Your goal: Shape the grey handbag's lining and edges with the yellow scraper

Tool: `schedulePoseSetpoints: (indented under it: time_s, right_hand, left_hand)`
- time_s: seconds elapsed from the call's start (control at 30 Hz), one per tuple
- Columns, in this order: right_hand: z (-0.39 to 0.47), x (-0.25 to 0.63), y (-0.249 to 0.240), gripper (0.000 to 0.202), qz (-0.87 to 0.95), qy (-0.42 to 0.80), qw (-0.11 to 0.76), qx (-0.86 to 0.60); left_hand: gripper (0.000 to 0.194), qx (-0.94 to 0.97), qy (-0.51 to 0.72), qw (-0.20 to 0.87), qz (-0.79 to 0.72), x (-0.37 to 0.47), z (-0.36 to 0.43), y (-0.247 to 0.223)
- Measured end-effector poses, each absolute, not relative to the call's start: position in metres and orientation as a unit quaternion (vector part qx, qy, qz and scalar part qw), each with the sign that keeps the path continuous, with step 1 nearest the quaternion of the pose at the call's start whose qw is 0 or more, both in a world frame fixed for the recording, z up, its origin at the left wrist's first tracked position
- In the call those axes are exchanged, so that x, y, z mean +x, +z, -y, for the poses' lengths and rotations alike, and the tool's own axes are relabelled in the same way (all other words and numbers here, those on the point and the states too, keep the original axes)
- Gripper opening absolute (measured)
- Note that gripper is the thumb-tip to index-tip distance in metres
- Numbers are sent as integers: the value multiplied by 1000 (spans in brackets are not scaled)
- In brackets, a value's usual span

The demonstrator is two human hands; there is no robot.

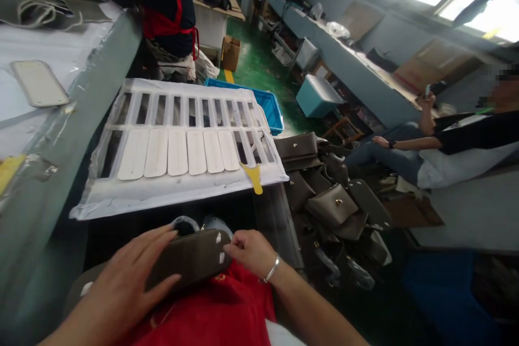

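A dark grey-brown handbag [198, 259] lies on its side across my lap, over a red apron [211, 308]. Small white patches [221, 258] show near its right end. My left hand [133, 275] rests over the bag's left part, fingers stretched and thumb apart. At the bag's right end, my right hand [249, 251] has its fingers curled into a pinch; whatever is between them is hidden. Just beyond the bag, a white slotted rack [162, 194] carries several pale oblong panels [197, 151]. A yellow tool-like piece [254, 177] lies at the rack's front edge.
Several similar bags [332, 203] are heaped on the right, beside a seated person [458, 135]. A blue crate [271, 111] stands behind the rack. On the left is a workbench [97, 65] with a pale panel [39, 84]; another person in a red apron [162, 11] stands beyond.
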State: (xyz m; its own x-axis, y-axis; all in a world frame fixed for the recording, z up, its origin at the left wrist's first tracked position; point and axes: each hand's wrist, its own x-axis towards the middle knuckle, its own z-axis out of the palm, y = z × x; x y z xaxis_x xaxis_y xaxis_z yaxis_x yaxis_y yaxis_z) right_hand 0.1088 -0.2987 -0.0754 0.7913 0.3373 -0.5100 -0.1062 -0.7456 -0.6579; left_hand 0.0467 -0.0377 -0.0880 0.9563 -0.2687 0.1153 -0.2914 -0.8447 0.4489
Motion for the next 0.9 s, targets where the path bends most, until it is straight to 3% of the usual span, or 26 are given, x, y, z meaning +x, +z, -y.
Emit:
schedulePoseSetpoints:
  time_s: [0.07,0.13,0.4,0.9]
  right_hand:
    - [300,108,-76,21,75,305,353,-881]
    - [301,106,-76,21,83,296,359,-881]
    - [304,104,-77,18,88,288,366,-880]
    - [303,110,-74,17,91,288,339,-891]
  left_hand:
    - [78,949,-6,221,223,57,68,-88]
    - [83,943,-33,213,253,66,95,-93]
    - [63,944,-63,236,221,68,113,-94]
    - [63,950,-64,200,233,71,119,-98]
